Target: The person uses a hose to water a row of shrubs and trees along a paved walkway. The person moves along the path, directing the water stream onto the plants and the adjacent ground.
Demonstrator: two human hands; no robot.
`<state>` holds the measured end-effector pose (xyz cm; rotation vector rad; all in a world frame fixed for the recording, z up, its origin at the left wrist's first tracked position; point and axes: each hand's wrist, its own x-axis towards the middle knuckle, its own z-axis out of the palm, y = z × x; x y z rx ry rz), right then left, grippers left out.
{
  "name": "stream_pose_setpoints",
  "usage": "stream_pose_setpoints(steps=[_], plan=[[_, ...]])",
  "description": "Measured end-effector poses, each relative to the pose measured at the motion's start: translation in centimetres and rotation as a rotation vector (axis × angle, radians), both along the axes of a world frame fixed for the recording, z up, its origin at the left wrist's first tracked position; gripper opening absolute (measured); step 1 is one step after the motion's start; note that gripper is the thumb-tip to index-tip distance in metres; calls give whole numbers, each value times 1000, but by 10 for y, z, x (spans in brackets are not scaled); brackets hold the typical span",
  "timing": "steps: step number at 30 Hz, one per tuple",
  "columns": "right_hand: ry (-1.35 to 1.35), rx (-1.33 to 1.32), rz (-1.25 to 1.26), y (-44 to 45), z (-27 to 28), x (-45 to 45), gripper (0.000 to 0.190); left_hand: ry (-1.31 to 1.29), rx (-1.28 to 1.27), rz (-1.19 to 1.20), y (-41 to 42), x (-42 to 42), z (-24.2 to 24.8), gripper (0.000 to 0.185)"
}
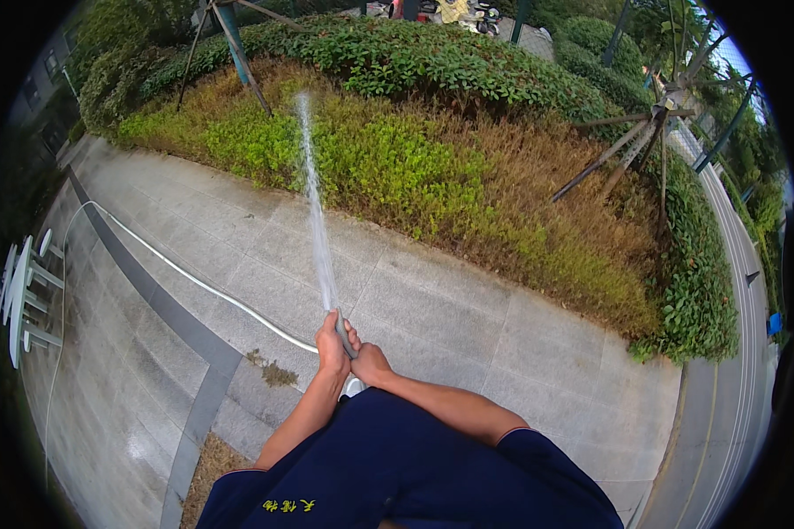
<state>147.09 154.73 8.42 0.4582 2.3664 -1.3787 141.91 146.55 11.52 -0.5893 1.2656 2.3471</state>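
Note:
My left hand (333,344) is wrapped around the end of a pale garden hose (345,330), its thumb up near the outlet. Just to the right and lower, my right hand (370,364) grips the same hose. A jet of water (314,205) leaves the hose end and runs away from me over the paving, reaching the low green shrubs (384,159). The rest of the hose (218,291) curves across the paving from my hands to the far left. Parts of the fingers and the hose between my palms are hidden.
Stone paving (437,317) with a dark band (132,271) lies around me. A taller hedge (450,56) backs partly brown shrubs. Wooden props (635,152) brace a trunk at the right; other props (238,49) stand upper left. White outdoor furniture (23,297) is far left, a road (721,410) right.

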Motion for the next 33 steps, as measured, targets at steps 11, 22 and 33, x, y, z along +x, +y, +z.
stream_pose_setpoints(steps=[11,22,33], plan=[[-67,-70,-210,8,-33,21,46,-75,-119,-310,26,0,-24,37],[-153,-112,-371,27,-41,39,55,-95,-154,-516,61,11,-20,35],[-129,-168,-490,34,-42,47,48,-80,-129,-621,76,13,-22,34]])
